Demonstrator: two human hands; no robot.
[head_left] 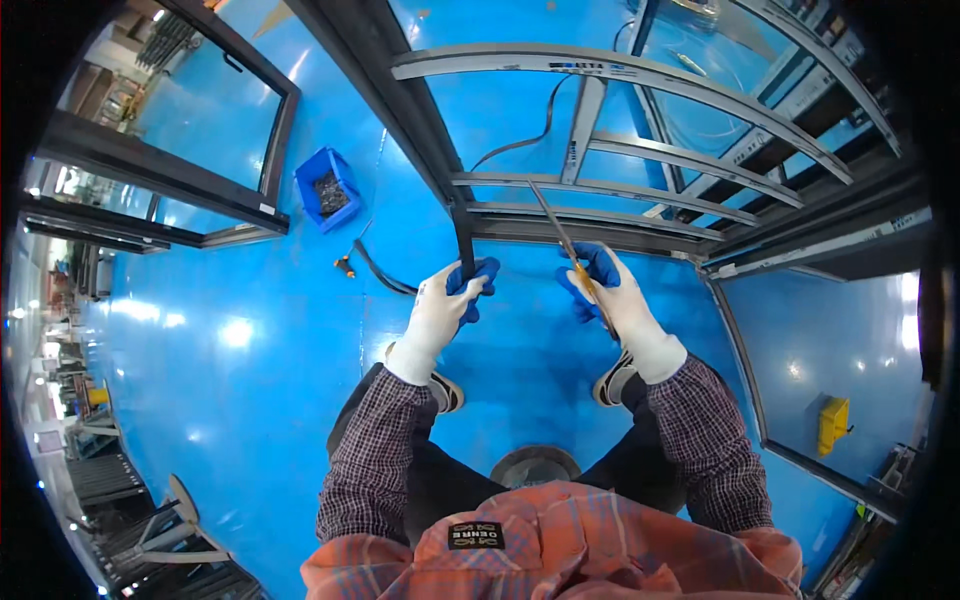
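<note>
My left hand (445, 305), in a white glove with blue fingers, is closed round a black rubber-like strip (466, 245) beside the corner of a dark metal frame (410, 110). A curved length of similar black strip (382, 277) lies on the floor left of that hand; whether it is the same piece cannot be made out. My right hand (612, 290), gloved alike, grips a long, thin, dark tool (553, 220) with an amber-coloured part by the fingers. Its thin end slants up and left, across the lower grey bars (620, 188) of the frame.
On the blue floor at left stand a blue bin (328, 190) of small dark parts and an orange-and-black handled tool (345, 266). Another dark frame (165, 165) is at far left. A yellow bin (832, 425) sits at right. Below me is a round stool (535, 465).
</note>
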